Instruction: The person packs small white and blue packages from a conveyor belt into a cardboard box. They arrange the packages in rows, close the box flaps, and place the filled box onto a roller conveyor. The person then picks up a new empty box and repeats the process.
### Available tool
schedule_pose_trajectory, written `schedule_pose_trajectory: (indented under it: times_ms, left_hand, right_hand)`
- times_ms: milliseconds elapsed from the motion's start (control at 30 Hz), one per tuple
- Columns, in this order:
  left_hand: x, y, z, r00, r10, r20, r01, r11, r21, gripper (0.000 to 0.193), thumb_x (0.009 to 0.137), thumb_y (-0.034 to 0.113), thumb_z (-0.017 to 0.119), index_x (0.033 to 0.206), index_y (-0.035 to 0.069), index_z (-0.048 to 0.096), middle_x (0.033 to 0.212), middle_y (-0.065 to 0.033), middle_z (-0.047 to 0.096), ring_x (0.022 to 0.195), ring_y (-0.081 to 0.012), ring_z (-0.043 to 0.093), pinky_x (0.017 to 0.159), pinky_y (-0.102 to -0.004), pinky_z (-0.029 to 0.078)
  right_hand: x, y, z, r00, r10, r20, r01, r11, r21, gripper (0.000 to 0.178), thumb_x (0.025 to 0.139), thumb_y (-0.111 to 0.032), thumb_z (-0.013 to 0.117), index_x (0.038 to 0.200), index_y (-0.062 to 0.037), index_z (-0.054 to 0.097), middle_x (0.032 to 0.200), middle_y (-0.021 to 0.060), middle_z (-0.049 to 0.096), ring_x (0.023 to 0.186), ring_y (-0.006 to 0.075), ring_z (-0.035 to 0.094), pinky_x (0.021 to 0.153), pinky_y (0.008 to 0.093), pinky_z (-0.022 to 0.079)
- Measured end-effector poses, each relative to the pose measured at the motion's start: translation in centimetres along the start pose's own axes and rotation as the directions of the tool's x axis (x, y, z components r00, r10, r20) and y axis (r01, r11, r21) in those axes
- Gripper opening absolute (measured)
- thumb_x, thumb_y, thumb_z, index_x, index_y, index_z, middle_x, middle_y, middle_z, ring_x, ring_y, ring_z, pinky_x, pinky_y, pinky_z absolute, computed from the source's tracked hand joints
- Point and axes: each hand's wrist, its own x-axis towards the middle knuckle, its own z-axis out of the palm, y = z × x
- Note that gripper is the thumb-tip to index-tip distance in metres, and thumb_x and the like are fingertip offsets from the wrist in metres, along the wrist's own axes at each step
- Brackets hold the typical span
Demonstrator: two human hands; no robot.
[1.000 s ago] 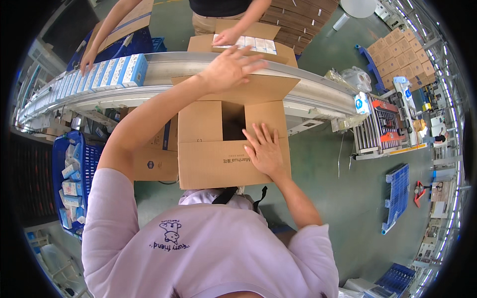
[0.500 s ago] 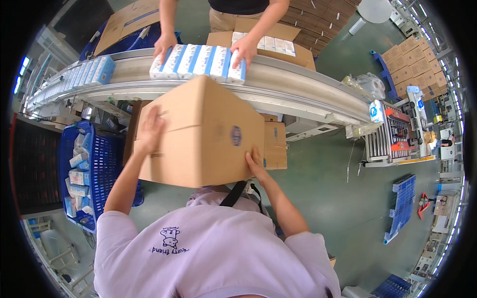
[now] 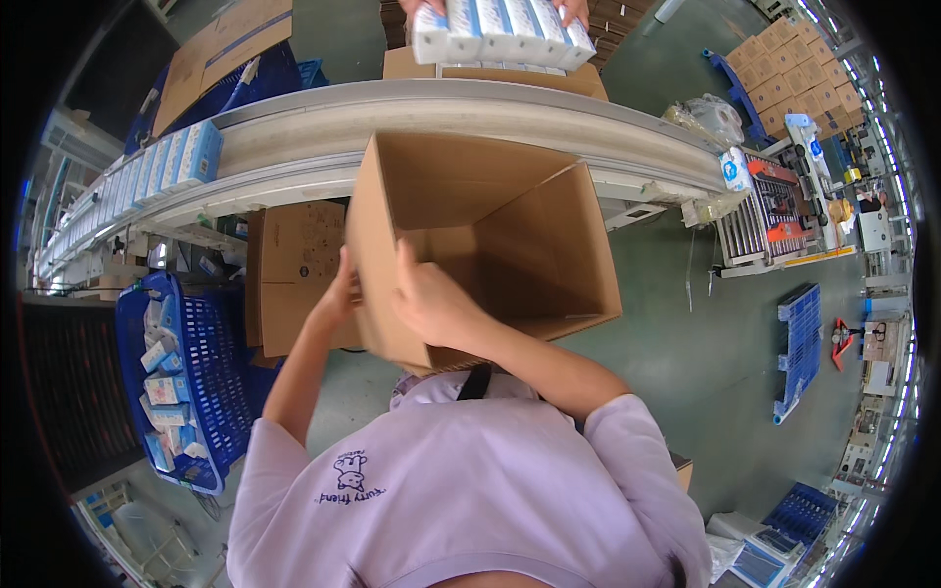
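Note:
An open cardboard box (image 3: 578, 245) is in front of me, tilted so that its bare inside faces up. My left hand (image 3: 340, 291) presses against the outer face of its left wall, fingers partly hidden. Over the near part of that wall's rim lies my right hand (image 3: 431, 302), its fingers bent around the edge and slightly blurred. Across the conveyor, a co-worker's two hands hold a row of white-and-blue tissue packs (image 3: 500, 34) above another open carton (image 3: 588, 83).
The conveyor (image 3: 294, 118) crosses beyond my box, with more packs (image 3: 186, 157) lined up at its left. A blue basket (image 3: 211, 372) of packs stands at my left, beside flattened cartons (image 3: 299, 274). Stacked cartons (image 3: 794, 73) and a blue pallet (image 3: 802, 348) are at right.
The box has turned so its open side shows. My right hand moved from its right side to the left wall's rim. The co-worker lifted the packs off the conveyor toward the carton.

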Motion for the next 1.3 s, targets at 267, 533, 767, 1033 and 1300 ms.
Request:
schedule_pose_trajectory:
  times_ms: [267, 533, 767, 1033, 1300]
  left_hand:
    - [-0.7, 5.9, 4.8, 0.788, 0.61, -0.08, -0.454, 0.664, 0.594, 0.057, 0.08, 0.022, 0.05, 0.132, 0.003, 0.038, 0.108, -0.0203, 0.06, 0.102, -0.0317, 0.057, 0.085, -0.0352, 0.044]
    - [4.3, 0.5, -5.0, 0.953, 0.21, -0.219, -0.174, 0.97, 0.171, 0.035, 0.09, 0.026, 0.051, 0.112, -0.001, 0.054, 0.104, -0.0129, 0.061, 0.094, -0.0218, 0.061, 0.075, -0.0371, 0.05]
    - [5.1, -5.2, 5.1, 0.268, 0.863, -0.428, -0.008, 0.446, 0.895, 0.071, 0.083, 0.046, 0.055, 0.133, 0.001, 0.032, 0.136, -0.0262, 0.031, 0.123, -0.0403, 0.034, 0.102, -0.0519, 0.023]
    - [3.5, -3.4, 3.1, 0.966, 0.256, 0.043, -0.203, 0.643, 0.738, 0.058, 0.066, 0.012, 0.061, 0.119, -0.006, 0.045, 0.095, -0.0255, 0.061, 0.094, -0.038, 0.058, 0.077, -0.0422, 0.047]
    - [1.0, -3.7, 4.4, 0.98, 0.196, -0.007, -0.073, 0.396, 0.915, 0.093, 0.076, 0.01, 0.062, 0.131, -0.015, -0.009, 0.081, -0.0303, 0.06, 0.058, -0.0356, 0.062, 0.059, -0.0406, 0.053]
  right_hand:
    - [-1.0, 5.2, -2.0, 0.984, -0.161, -0.075, 0.136, 0.955, -0.265, 0.056, 0.074, -0.029, 0.066, 0.121, -0.0033, 0.048, 0.122, 0.0155, 0.049, 0.11, 0.0319, 0.048, 0.091, 0.0403, 0.041]
    - [-11.2, 19.8, -11.8, 0.675, 0.368, -0.64, -0.656, 0.696, -0.292, 0.052, 0.088, -0.022, 0.05, 0.135, -0.0173, 0.028, 0.081, 0.0222, 0.062, 0.076, 0.0416, 0.058, 0.067, 0.048, 0.045]
    - [-10.9, 20.7, -11.2, 0.663, 0.315, -0.679, -0.615, 0.747, -0.253, 0.04, 0.088, -0.018, 0.049, 0.127, -0.0129, 0.041, 0.083, 0.0225, 0.062, 0.078, 0.041, 0.058, 0.067, 0.0479, 0.045]
    - [-9.2, 19.2, -10.4, 0.692, 0.363, -0.624, -0.651, 0.687, -0.322, 0.037, 0.091, -0.028, 0.044, 0.113, 0.0013, 0.047, 0.075, 0.0268, 0.06, 0.072, 0.0434, 0.058, 0.063, 0.0514, 0.045]
    - [-12.8, 28.0, -15.5, 0.847, 0.437, -0.303, -0.416, 0.9, 0.134, 0.034, 0.093, -0.035, 0.044, 0.093, -0.0014, 0.05, 0.077, 0.0133, 0.065, 0.072, 0.0278, 0.064, 0.062, 0.0364, 0.05]
